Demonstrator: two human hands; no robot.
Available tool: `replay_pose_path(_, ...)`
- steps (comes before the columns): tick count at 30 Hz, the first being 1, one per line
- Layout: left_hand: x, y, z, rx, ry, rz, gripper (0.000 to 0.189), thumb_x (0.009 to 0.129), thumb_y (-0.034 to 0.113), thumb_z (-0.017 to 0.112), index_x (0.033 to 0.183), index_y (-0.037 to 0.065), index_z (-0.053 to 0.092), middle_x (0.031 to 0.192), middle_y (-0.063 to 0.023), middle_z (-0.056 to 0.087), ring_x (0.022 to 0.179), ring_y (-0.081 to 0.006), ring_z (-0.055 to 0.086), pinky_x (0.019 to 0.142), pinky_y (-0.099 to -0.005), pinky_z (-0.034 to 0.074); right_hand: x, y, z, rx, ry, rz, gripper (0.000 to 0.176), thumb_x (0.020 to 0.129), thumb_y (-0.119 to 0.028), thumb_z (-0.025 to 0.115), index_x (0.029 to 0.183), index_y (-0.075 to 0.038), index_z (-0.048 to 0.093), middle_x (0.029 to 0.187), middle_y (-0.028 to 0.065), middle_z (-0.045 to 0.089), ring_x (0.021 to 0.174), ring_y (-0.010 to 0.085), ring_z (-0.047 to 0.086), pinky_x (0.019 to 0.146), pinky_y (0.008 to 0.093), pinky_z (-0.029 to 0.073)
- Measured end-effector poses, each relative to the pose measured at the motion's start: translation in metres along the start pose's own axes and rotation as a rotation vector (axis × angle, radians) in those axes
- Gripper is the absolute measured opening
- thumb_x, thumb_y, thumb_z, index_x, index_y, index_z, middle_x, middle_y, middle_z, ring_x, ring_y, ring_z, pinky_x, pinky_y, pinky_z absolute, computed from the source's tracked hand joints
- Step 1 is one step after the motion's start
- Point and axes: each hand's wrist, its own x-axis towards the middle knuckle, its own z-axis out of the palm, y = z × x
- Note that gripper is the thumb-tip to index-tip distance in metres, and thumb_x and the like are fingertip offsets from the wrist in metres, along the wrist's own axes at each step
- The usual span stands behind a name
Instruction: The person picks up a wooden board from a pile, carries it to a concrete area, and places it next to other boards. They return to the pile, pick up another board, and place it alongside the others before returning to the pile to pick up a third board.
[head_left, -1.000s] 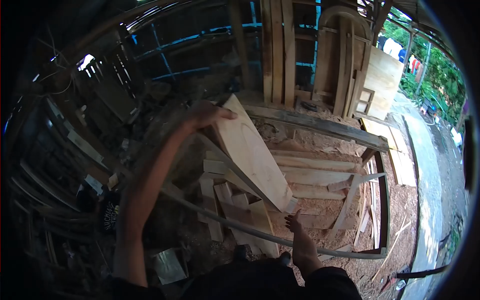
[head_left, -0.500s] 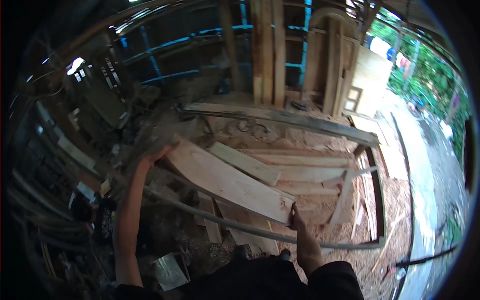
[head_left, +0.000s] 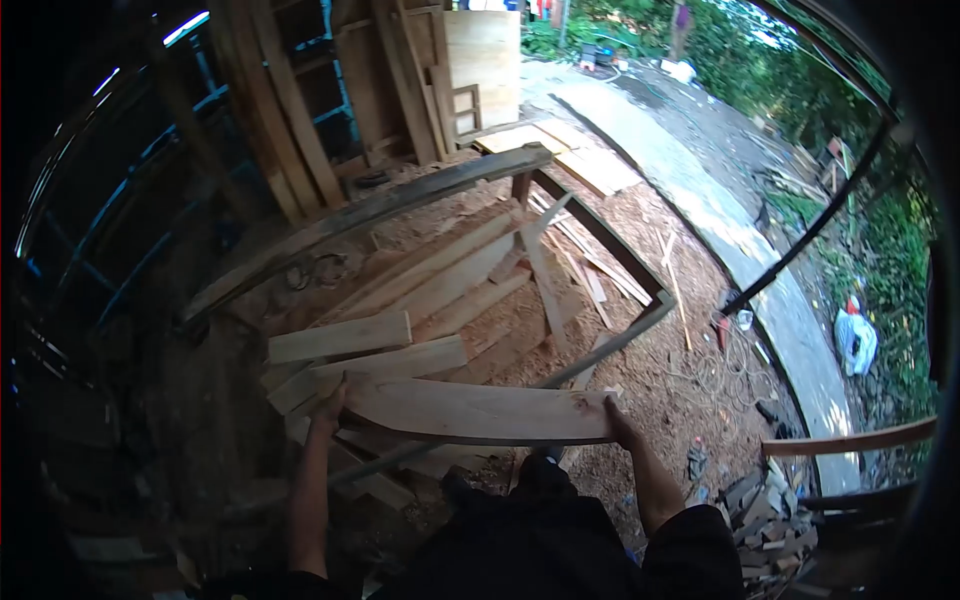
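Note:
A wide, pale wooden board (head_left: 478, 408) lies crosswise in front of my body, held at both ends. My left hand (head_left: 328, 403) grips its left end, with the thumb showing at the upper corner. At the other end, my right hand (head_left: 622, 424) is closed round the edge, near a dark knot in the wood. Most of the fingers are hidden behind the board. Beneath and beyond it is a long wooden frame (head_left: 370, 212) with a near rail that passes partly behind the board. Several more planks (head_left: 340, 338) lie inside the frame, just beyond my left hand.
Sawdust and shavings (head_left: 660, 390) cover the ground. A heap of wood offcuts (head_left: 775, 520) is at the lower right, below a wooden rail (head_left: 850, 440). Tall timbers (head_left: 285, 120) lean at the back left. A concrete path (head_left: 690, 190) runs along the right, beside greenery.
My view has swung to the right. The board has gone from a steep slant to nearly level across my front, closer to my body, with both hands still on it.

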Motion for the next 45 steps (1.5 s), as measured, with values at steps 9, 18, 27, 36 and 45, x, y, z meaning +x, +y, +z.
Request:
replay_pose_path(9,0.0,0.031,0.195,0.153,-0.137,-0.082,0.085,0.076,0.068,0.03,0.132,0.005,0.021,0.131,-0.0141,0.03,0.119,-0.0255,0.032,0.098,-0.0381,0.027,-0.14,-0.02,-0.076,-0.104,0.398,0.111,0.083,0.075,-0.069,0.035,0.105,0.006,0.053,0.091,0.0129,0.058,0.084,0.0201,0.055,0.072,0.0279,0.042)
replay_pose_path(18,0.038,0.024,0.356,0.119,-0.266,-0.035,0.082,0.079,0.067,0.024,0.135,0.008,0.01,0.14,-0.0077,0.014,0.127,-0.0216,0.016,0.102,-0.0342,0.016,-0.118,0.001,-0.256,-0.185,0.592,0.125,0.087,0.073,-0.07,0.037,0.108,0.007,0.052,0.103,0.0167,0.055,0.094,0.0224,0.052,0.078,0.03,0.039)
replay_pose_path(27,0.016,0.073,0.482,0.206,-0.174,-0.043,0.091,0.073,0.073,0.024,0.136,0.009,0.004,0.139,-0.0131,0.013,0.127,-0.0231,0.015,0.102,-0.0337,0.013,-0.086,-0.068,-0.376,-0.103,0.486,0.07,0.073,0.078,-0.062,0.038,0.108,0.004,0.052,0.096,0.0094,0.057,0.084,0.0168,0.055,0.073,0.0272,0.043)
replay_pose_path(36,0.083,0.118,0.542,0.128,-0.139,-0.112,0.096,0.068,0.078,0.028,0.133,0.008,0.02,0.129,-0.0166,0.032,0.117,-0.0269,0.034,0.096,-0.0384,0.029,-0.014,-0.123,-0.44,-0.067,0.449,-0.048,0.073,0.077,-0.063,0.04,0.101,0.004,0.055,0.087,0.0089,0.057,0.075,0.0166,0.056,0.064,0.0271,0.044)
replay_pose_path(45,0.202,0.119,0.625,0.223,-0.027,-0.304,0.088,0.073,0.073,0.027,0.133,0.009,0.021,0.131,-0.0137,0.03,0.114,-0.0231,0.039,0.095,-0.036,0.031,0.085,-0.207,-0.54,-0.148,0.392,0.03,0.063,0.085,-0.052,0.037,0.116,0.003,0.045,0.111,0.0097,0.051,0.099,0.0169,0.05,0.085,0.0258,0.038)
